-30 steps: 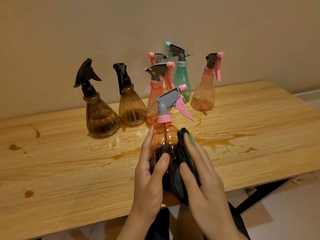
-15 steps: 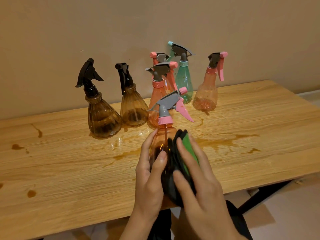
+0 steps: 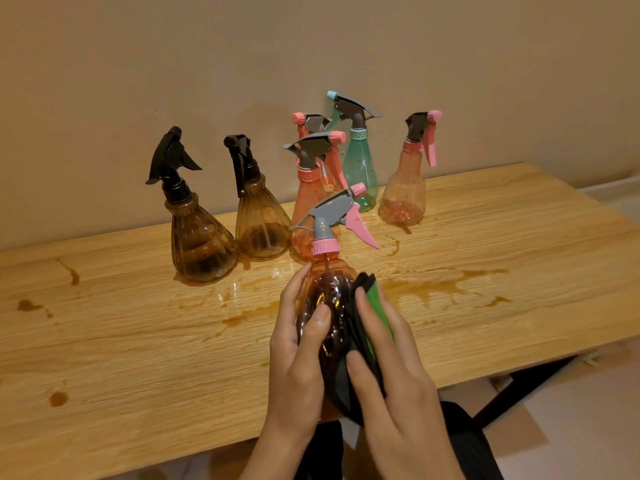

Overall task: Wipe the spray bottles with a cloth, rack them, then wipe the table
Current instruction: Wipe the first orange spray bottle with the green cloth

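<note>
My left hand [image 3: 300, 355] grips an orange spray bottle [image 3: 329, 292] with a grey and pink trigger head, held over the near table edge. My right hand [image 3: 391, 372] holds a dark cloth with a green side [image 3: 372, 306] against the bottle's right flank, thumb on the cloth's front. Behind it, by the wall, stand two brown ribbed bottles [image 3: 202, 251] [image 3: 261, 226], two orange bottles [image 3: 310, 199] [image 3: 403, 188], a green one [image 3: 360, 168], and a further pink-headed bottle [image 3: 311, 123] mostly hidden.
The wooden table [image 3: 138, 358] carries brown liquid streaks and drops, the largest spill [image 3: 440, 282] right of my hands and wet patches [image 3: 242, 306] before the brown bottles. A beige wall backs the table. A black table leg [image 3: 519, 386] and pale floor lie at lower right.
My right hand has slid the cloth a little up and around the bottle's side, showing more of its green face. The bottle stays in my left hand.
</note>
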Available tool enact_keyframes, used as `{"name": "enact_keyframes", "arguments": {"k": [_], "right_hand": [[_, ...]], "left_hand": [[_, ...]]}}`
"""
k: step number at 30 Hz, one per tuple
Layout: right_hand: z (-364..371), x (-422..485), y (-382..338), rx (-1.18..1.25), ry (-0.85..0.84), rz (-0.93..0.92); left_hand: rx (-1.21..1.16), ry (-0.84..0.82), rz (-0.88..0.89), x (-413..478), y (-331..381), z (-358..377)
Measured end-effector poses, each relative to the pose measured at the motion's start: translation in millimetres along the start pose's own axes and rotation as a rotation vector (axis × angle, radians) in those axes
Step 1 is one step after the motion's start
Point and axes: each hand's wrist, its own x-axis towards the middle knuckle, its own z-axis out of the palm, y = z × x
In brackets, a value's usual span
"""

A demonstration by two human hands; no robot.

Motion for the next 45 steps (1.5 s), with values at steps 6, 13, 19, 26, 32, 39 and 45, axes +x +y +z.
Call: {"name": "enact_keyframes", "arguments": {"k": [6,13,19,26,32,39,45], "right_hand": [[-10.8,37.3,-1.4,0.071,-0.067,-0.001],[6.3,-10.7,4.4,-0.050,0.043,-0.009],[-10.8,28.6,-2.5,0.082,-0.036,0.057],[3.1,7.7,0.3,-0.053,-0.007,-0.050],[-3.7,19.5,-2.3,0.045,0.008,-0.010],[-11.3,23.1,-4.0,0.166,-0.075,0.024],[-0.4,-1.9,-2.8,0.133,-0.022,0.070]], "left_hand": [[-0.020,0.011,-0.016,0.0,1.6,0.9],[-0.065,0.072,-0.033,1.7,2.8,0.7],[-0.042,-0.004,-0.035,-2.3,4.2,1.5],[-0.023,0.026,-0.014,-0.3,2.4,0.4],[-0.026,-0.003,-0.021,-1.6,3.6,-1.5],[-0.102,0.031,-0.028,-2.7,4.7,-2.3],[-0.136,0.038,-0.029,-1.3,4.6,-3.2]]}}
